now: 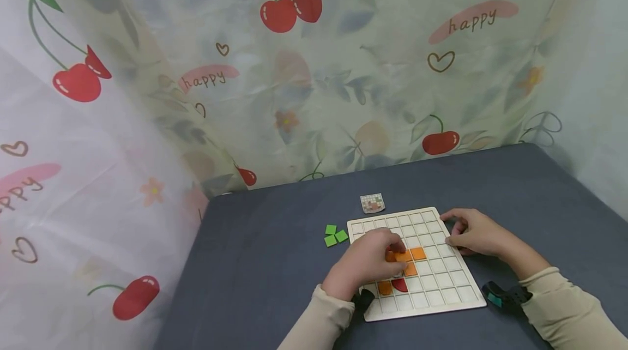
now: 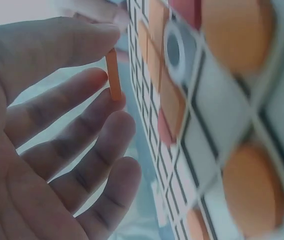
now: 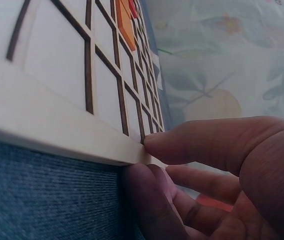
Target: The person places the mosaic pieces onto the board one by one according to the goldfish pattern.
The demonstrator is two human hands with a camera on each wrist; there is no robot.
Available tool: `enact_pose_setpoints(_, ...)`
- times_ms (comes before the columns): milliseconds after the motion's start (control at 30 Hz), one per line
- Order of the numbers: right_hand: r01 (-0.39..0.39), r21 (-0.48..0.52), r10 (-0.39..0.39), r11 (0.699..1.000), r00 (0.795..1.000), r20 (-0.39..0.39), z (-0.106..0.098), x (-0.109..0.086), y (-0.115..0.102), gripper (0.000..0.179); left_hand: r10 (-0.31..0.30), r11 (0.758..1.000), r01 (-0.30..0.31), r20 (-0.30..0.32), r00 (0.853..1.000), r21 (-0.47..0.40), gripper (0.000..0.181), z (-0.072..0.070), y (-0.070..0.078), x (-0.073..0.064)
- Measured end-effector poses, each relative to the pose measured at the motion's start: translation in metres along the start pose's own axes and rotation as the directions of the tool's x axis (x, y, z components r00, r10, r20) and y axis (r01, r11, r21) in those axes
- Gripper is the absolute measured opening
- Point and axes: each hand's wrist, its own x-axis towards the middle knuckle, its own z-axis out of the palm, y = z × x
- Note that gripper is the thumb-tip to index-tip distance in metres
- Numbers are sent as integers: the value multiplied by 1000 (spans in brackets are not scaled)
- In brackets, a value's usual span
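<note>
A pale wooden grid board [image 1: 444, 280] lies on the dark cloth. My left hand [image 1: 369, 256] is over its left half, and in the left wrist view the thumb and fingertips pinch a thin orange tile [image 2: 113, 75] held on edge. Beneath that hand, orange square tiles [image 1: 418, 253], a red curved-edge piece [image 1: 399, 284] and a rounded orange piece [image 1: 385, 288] sit in the cells. A white piece with a grey centre [image 2: 180, 52] shows among them in the left wrist view. My right hand [image 1: 475, 233] grips the board's right edge, thumb at the rim and fingers against the side.
Three green square tiles [image 1: 331, 229] lie just left of the board. Behind it is a small card [image 1: 372, 203] with a printed grid pattern. A patterned curtain [image 1: 343, 77] hangs behind the table [image 1: 255, 263].
</note>
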Motion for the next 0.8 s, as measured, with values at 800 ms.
enact_pose_setpoints(800,5,-16,-5,1000,1000,1,-2,0,1,64,68,989,-78,79,995,128,15,22,27,27)
